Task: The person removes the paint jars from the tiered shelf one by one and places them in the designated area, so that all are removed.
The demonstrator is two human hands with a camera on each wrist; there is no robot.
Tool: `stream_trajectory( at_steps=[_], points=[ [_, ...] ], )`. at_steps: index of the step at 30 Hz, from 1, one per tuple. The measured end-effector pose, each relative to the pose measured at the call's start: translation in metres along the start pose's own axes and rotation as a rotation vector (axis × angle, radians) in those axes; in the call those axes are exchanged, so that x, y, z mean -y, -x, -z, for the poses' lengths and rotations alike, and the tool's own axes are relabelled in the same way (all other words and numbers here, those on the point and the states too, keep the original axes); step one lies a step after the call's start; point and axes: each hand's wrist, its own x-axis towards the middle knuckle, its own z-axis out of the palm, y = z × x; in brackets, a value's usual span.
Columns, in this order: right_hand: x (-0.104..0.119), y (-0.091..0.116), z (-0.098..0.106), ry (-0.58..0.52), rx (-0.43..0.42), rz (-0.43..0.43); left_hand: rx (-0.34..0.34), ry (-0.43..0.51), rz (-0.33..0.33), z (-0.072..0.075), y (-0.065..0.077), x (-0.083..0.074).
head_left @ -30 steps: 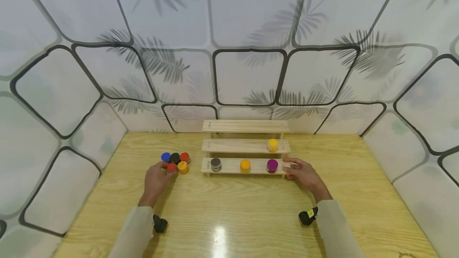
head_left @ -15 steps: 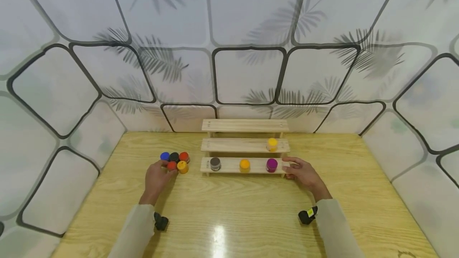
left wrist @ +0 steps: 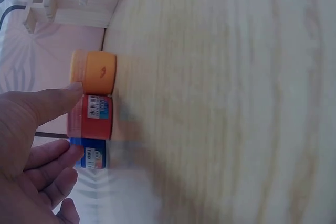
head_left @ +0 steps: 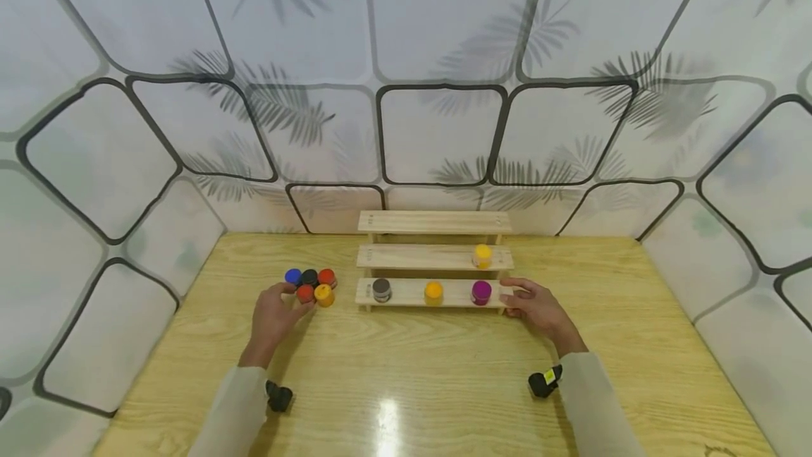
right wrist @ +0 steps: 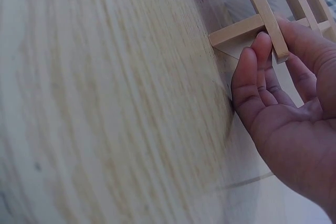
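Observation:
My left hand [head_left: 271, 319] is at a cluster of small paint jars on the left, thumb and fingertips spread on either side of the near red jar [head_left: 305, 293]. In the left wrist view that red jar [left wrist: 90, 117] stands between an orange jar [left wrist: 100, 73] and a blue jar [left wrist: 95, 153], all on the table; the thumb tip overlaps its edge. A wooden three-step rack [head_left: 406, 293] stands at the centre back. My right hand [head_left: 539, 312] holds the right end of its lowest step, thumb above and fingers underneath.
The lowest step bears a dark grey jar [head_left: 382, 290], an orange-yellow jar [head_left: 434, 293] and a purple jar [head_left: 481, 293]. One yellow jar [head_left: 483, 256] sits on the middle step's right. Black [head_left: 309, 278] and red jars [head_left: 326, 278] complete the left cluster. A patterned wall rises behind.
My left hand has drawn back slightly to the left, and more of the near red jar shows. The right hand stays on the rack.

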Motion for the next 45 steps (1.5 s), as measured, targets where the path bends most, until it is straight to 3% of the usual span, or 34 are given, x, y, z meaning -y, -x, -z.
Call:
stream_trajectory(
  at_steps=[6,13,17,21,32,41,45],
  points=[
    [-0.001,-0.001,0.0,-0.006,-0.018,-0.006,0.002,0.032,-0.026,0.009,0.004,-0.005],
    [0.0,0.001,-0.001,0.002,-0.003,0.01,0.021,0.049,0.017,0.019,0.007,-0.019],
    [0.0,0.002,-0.001,-0.008,-0.002,0.003,-0.031,0.035,-0.043,0.019,0.006,-0.028],
    [0.0,0.002,0.0,-0.02,0.005,0.003,-0.069,0.059,-0.115,0.018,0.006,-0.04],
    [-0.001,-0.001,0.0,-0.029,0.003,0.002,-0.029,0.141,-0.14,0.008,0.005,-0.077],
    [0.0,0.0,-0.001,-0.017,-0.006,-0.004,-0.063,0.135,-0.255,-0.001,-0.001,-0.106],
    [0.0,0.0,-0.001,-0.014,-0.017,-0.015,-0.046,0.16,-0.268,-0.008,-0.001,-0.119]
  ],
)
